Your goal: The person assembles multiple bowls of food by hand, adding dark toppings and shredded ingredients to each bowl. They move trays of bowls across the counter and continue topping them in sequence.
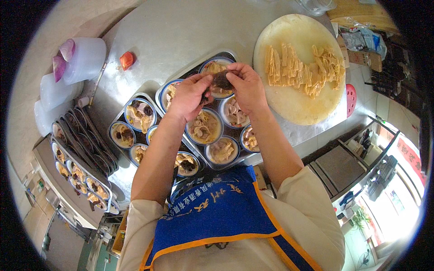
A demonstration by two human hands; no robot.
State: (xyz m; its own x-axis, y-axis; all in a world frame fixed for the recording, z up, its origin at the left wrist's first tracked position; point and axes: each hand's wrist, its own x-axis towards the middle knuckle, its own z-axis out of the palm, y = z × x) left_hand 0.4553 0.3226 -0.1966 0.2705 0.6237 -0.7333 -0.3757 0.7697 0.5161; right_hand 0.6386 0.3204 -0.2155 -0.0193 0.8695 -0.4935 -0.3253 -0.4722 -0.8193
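Above a dark tray of bowls, my two hands pull at a dark, wrinkled piece of black fungus (221, 80). My left hand (189, 95) pinches its left end, and more dark fungus shows under those fingers. My right hand (249, 90) grips the other end between thumb and fingers. Below them, a blue-rimmed bowl (204, 126) holds pale meat slices and yellowish strips, as do the bowls around it. On the tray to the left, a bowl (140, 114) has dark fungus over similar food; so does a bowl (186, 163) by my left forearm.
A round cutting board (280, 106) with yellow tofu-skin strips (307, 67) lies at the right. At the far left are stacked dark trays (86, 140), another tray of filled bowls (92, 186) and translucent tubs (88, 61). A small red-orange item (127, 60) rests on the metal table (181, 31).
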